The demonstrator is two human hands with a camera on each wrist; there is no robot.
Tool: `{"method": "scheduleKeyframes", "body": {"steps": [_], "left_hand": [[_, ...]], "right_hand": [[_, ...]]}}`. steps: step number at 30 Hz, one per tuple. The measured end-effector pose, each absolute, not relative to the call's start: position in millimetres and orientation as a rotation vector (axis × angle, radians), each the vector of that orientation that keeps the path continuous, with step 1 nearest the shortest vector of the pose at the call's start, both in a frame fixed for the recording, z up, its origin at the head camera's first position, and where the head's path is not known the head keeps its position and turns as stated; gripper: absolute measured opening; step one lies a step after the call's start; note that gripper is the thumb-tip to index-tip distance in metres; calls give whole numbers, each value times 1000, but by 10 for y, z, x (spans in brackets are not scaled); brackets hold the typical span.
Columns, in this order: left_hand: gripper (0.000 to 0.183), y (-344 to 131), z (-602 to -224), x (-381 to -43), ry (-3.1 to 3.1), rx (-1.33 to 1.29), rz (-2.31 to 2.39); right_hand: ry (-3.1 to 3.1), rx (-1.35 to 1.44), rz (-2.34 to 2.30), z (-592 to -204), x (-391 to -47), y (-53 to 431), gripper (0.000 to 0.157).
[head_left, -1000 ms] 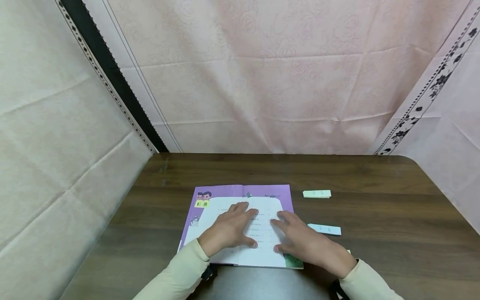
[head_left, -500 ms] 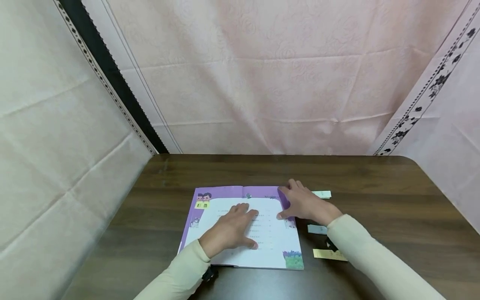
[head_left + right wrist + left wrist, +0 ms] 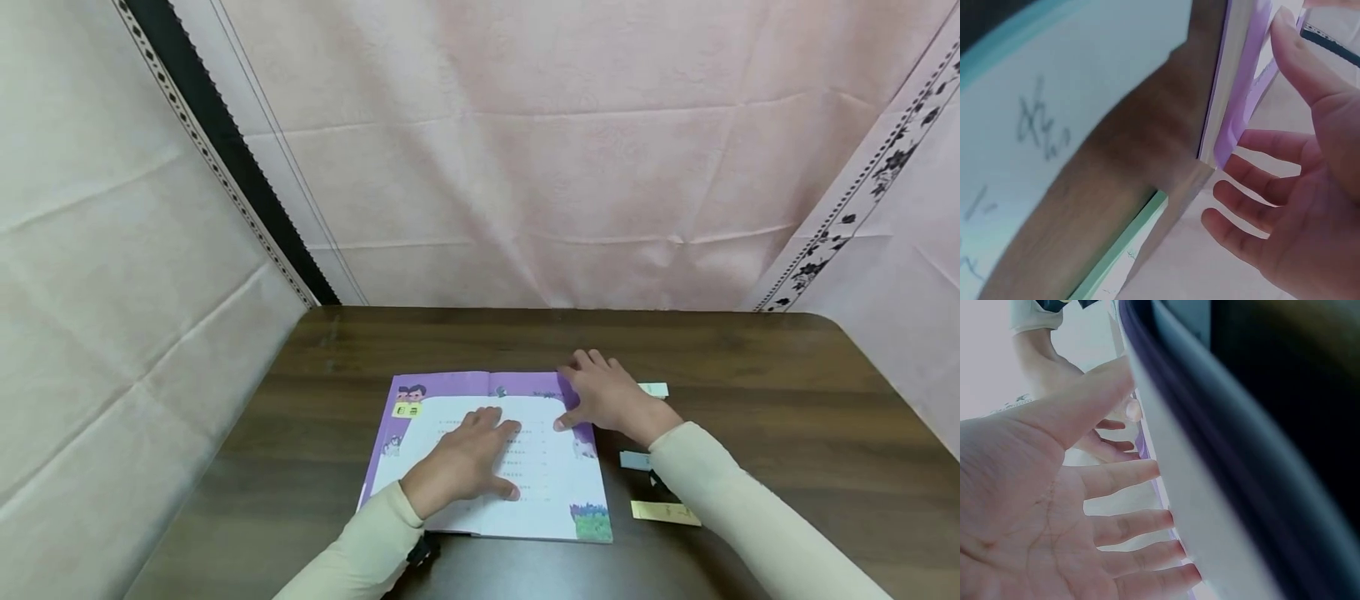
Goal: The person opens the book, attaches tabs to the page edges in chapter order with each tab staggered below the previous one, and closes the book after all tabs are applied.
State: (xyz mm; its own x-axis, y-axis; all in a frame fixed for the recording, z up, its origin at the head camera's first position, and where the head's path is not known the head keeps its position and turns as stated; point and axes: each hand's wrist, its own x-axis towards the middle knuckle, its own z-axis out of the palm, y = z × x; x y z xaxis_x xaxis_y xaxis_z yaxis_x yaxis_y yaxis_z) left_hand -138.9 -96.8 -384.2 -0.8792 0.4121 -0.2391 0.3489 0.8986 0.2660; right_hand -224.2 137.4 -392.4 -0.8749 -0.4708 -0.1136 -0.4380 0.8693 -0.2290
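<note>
Pale cloth (image 3: 525, 167) hangs behind and down both sides. Below it, the brown counter (image 3: 787, 433), grain running side to side.

Book (image 3: 547, 479) lies open, face up, on the near part of the counter, roughly central. My worry: the right hand (image 3: 611, 400) is at its far right corner, where the purple border bows a little seen from the right wrist. A hasty pull there could crease or tear a leaf, or bring two together. Should the left hand (image 3: 468, 454) ease off, the book could skid. The book's head points away from the person: drawn children (image 3: 411, 393) at the far left, grass picture (image 3: 592, 523) at the near right corner. The fold runs away from the person; the spread's long axis looks to lie left to right.

Right sleeve (image 3: 742, 508) slants in beside the book, close by the slips; dipping, it might drag one.

Hands: left has fingers straight and spread, tips on the page near the fold, gripping nothing. Right has thumb over the page, fingers loose past the edge; no closed grip shows, and I cannot tell whether a leaf is caught.

Smallest, right of the book: green slip (image 3: 656, 389) farthest, partly hidden; blue slip (image 3: 634, 460) next; yellow slip (image 3: 664, 512) nearest.
</note>
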Motion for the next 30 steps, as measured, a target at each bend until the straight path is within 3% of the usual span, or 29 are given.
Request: {"method": "scheduleKeyframes", "body": {"steps": [6,13,30], "left_hand": [[89,-966,-3829,-1374,2767,562,324],[89,-961,-3836,-1368,2764,546,335],[88,-956,-3829,-1368,2761,557,313]], "right_hand": [[2930,-767,-165,-3924,-2196,1348,81],[2859,-703,-260,-3914,-2287,1351,93],[2927,-771,37,-3875,-2228,1256,86]]}}
